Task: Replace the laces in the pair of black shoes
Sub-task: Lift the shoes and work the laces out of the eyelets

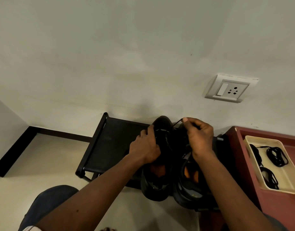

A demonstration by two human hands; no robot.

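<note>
Mid-frame, the left hand point(146, 145) grips the left black shoe point(157, 177) while the right hand point(199, 137) pinches a black lace point(177, 122) above the right shoe point(191, 185).

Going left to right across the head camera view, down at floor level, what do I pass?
Knee in blue trousers → black rack → left hand gripping a black shoe → right hand pinching a lace → cream tray of black laces.
</note>
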